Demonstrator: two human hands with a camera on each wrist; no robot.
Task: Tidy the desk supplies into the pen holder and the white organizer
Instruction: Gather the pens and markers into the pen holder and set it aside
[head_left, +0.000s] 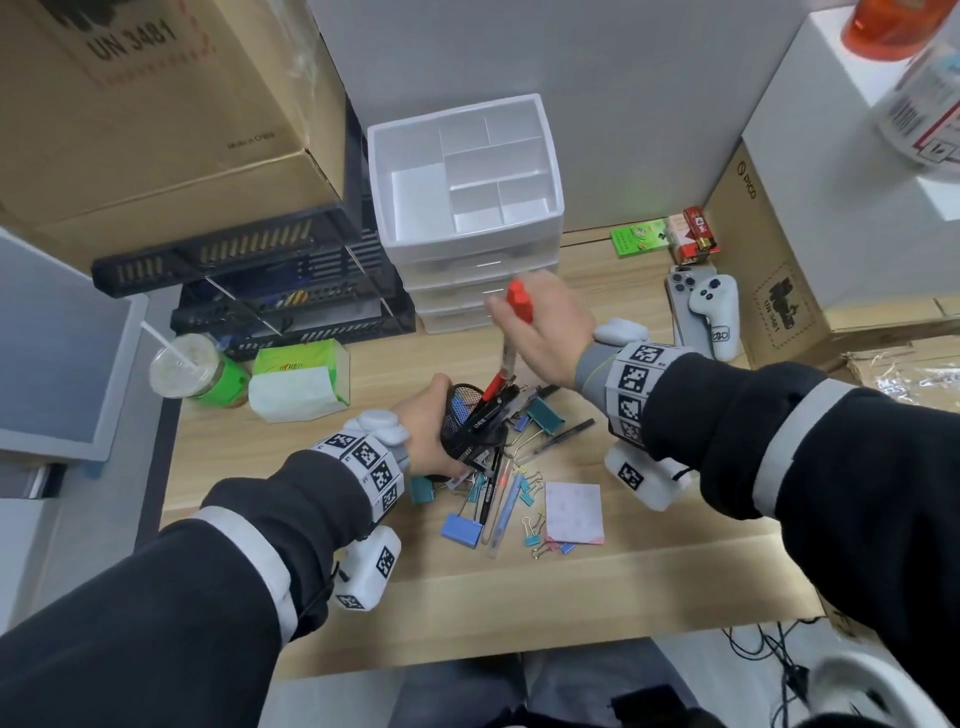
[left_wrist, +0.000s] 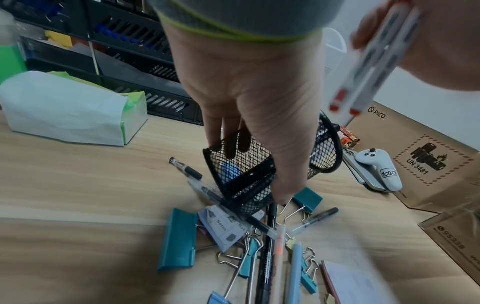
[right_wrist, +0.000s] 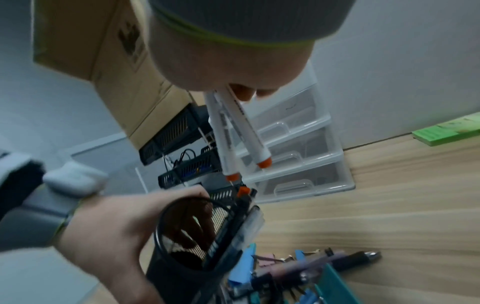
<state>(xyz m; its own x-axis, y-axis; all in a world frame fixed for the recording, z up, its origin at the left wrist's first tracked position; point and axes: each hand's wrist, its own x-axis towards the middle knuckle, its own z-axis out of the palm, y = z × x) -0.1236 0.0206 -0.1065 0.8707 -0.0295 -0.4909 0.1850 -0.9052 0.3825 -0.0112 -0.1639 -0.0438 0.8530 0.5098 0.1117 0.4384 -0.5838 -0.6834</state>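
Note:
My left hand (head_left: 431, 418) grips the black mesh pen holder (head_left: 462, 415) and tilts it over the pile on the wooden desk (head_left: 649, 561). Several dark pens (head_left: 485, 410) stick out of its mouth. My right hand (head_left: 540, 327) holds two white markers (right_wrist: 233, 135) with red caps (head_left: 519, 301), lower ends just above the pen holder (right_wrist: 182, 257). The white organizer (head_left: 467, 171) stands behind, its top compartments bare. Loose binder clips (head_left: 462, 527), pens (head_left: 493, 493) and sticky notes (head_left: 574, 512) lie in front. The left hand (left_wrist: 254, 102) wraps the pen holder (left_wrist: 246, 174).
A tissue pack (head_left: 301, 379) and a lidded cup with a straw (head_left: 192, 369) sit at the left. Black trays (head_left: 260, 291) and cardboard boxes (head_left: 156, 104) stand behind them. A phone and a white controller (head_left: 714, 312) lie right, near small packets (head_left: 639, 236).

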